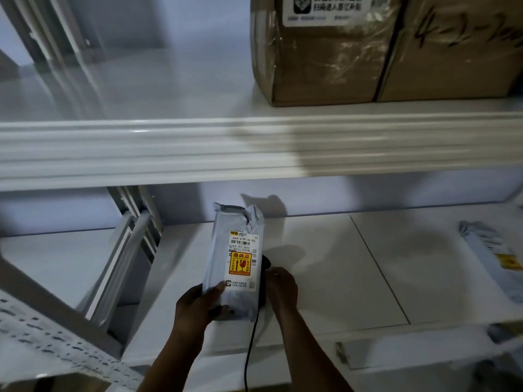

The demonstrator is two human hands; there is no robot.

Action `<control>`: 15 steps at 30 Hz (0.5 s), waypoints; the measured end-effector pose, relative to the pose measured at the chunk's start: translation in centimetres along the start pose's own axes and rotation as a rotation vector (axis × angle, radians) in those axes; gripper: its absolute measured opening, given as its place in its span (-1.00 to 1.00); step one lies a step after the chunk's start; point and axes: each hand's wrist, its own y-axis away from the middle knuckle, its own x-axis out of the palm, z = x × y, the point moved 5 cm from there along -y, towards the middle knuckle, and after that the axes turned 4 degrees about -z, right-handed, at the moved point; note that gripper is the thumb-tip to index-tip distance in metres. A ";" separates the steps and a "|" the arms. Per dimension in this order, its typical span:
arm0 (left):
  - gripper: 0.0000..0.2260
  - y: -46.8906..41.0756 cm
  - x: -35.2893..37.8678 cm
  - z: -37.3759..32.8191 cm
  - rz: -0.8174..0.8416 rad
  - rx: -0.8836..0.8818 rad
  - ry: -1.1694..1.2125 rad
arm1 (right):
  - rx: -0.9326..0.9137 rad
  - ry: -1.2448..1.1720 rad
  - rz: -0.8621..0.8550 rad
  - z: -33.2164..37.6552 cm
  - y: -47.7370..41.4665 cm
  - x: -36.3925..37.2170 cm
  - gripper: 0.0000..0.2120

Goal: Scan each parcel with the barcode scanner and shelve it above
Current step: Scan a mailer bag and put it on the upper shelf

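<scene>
White metal shelving is filling the view: an upper shelf (141, 89) with a ribbed front edge (169, 151) is running across, and a lower shelf (325, 250) is lying beneath it. A perforated upright (42, 335) is slanting at lower left. Dim light is casting soft shadows on the pale wall (368, 193) behind.

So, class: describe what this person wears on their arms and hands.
The left forearm and right forearm are bare to the frame's edge, with no sleeves in view. The left hand and right hand show no gloves, rings, watch or markings.
</scene>
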 end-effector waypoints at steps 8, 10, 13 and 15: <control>-0.69 2.2 2.4 -2.3 0.066 0.053 0.044 | -0.007 -0.628 0.575 5.3 6.1 -4.0 -0.56; -0.70 3.4 2.8 -2.6 0.109 0.069 0.066 | -0.083 -0.587 0.613 5.8 7.5 -4.8 -0.43; -0.68 5.2 2.7 -3.0 0.186 0.107 0.050 | -0.177 -0.597 0.587 6.0 10.0 -6.1 -0.34; -0.63 6.2 2.3 -3.3 0.256 0.138 -0.036 | -0.220 -0.587 0.560 6.0 11.8 -7.5 -0.34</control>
